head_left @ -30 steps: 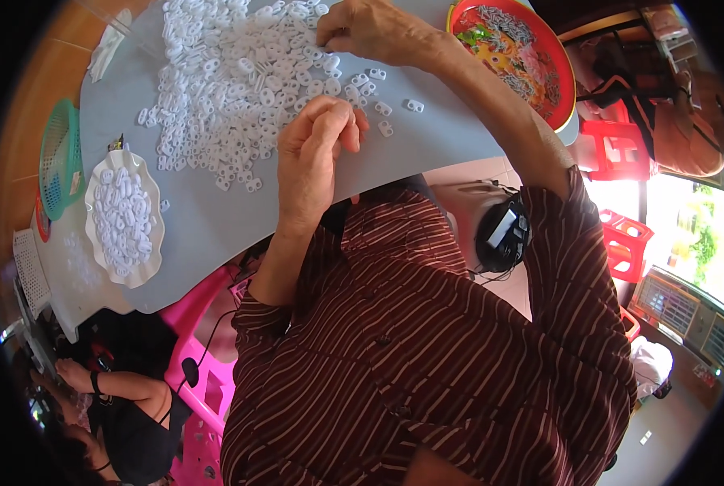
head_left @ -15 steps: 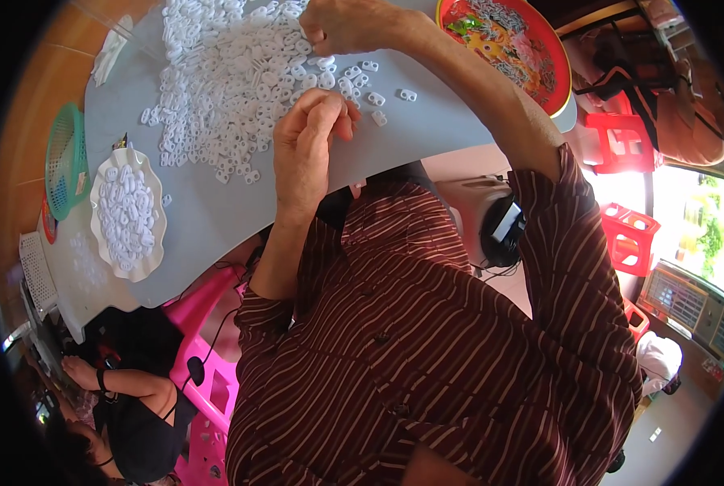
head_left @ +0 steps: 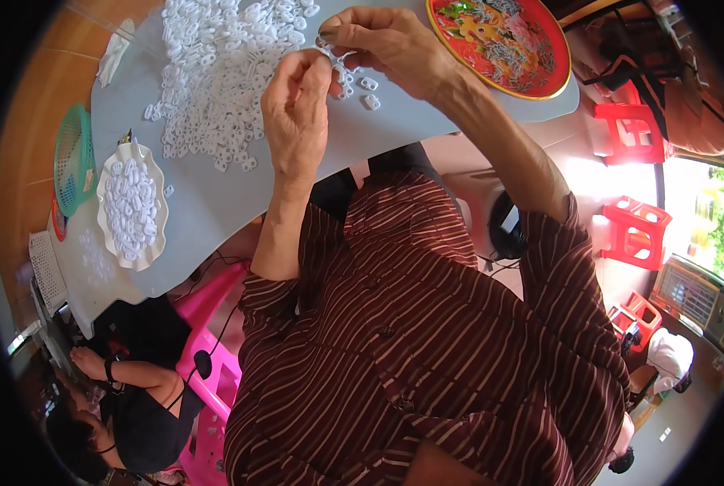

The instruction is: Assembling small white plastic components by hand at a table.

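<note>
Near the top centre of the frame, a small white plastic piece (head_left: 330, 55) is pinched between the fingertips of the left hand (head_left: 297, 113) and the right hand (head_left: 386, 44), both closed on it just above the table (head_left: 410, 130). It is judged to be light, stiff and a little slippery (best taken by its edges with fingertips). Just to the left, the heap of white pieces (head_left: 216, 73) is spread, and a few loose ones (head_left: 368, 91) lie directly beneath the hands. A red tray (head_left: 500, 40) is seen at the upper right, a white dish (head_left: 131, 202) at the left.
</note>
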Motion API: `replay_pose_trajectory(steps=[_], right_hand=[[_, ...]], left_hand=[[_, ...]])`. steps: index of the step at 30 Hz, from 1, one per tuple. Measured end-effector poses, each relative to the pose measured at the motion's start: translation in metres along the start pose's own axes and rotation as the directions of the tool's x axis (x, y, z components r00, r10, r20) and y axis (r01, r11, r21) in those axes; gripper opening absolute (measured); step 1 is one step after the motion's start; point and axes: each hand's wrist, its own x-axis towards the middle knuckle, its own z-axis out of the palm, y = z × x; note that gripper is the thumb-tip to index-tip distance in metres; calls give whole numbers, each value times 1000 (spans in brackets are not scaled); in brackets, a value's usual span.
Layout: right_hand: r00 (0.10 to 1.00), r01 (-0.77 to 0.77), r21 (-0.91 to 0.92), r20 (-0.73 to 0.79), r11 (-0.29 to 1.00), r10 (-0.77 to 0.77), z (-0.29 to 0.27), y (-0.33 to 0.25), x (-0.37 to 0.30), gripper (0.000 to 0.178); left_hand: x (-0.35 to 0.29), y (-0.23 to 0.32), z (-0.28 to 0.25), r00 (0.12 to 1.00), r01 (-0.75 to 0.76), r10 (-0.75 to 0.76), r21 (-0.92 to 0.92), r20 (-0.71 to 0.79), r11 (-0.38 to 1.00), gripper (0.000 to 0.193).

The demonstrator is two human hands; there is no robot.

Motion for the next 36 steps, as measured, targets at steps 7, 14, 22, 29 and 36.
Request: replay_pose_trajectory(steps=[7, 14, 22, 29, 36], right_hand=[[997, 83, 62, -17, 995, -82, 7, 2, -21, 20], [906, 392, -448, 36, 803, -422, -2, -9, -22, 15], [907, 316, -471, -104, 823, -408, 13, -8, -35, 9], [791, 384, -776, -3, 500, -611, -39, -35, -48, 10], [924, 241, -948, 158, 209, -348, -166, -70, -50, 16]], left_hand=[[5, 0, 5, 987, -159, 161, 120, -5, 980, 15], [7, 8, 6, 988, -148, 125, 313, 92, 938, 14], [-3, -3, 22, 982, 96, -154, -411, -110, 906, 14], [-4, -8, 23, 992, 104, -122, -350, -28, 931, 14], [-12, -21, 15, 994, 104, -91, -264, 61, 959, 15]])
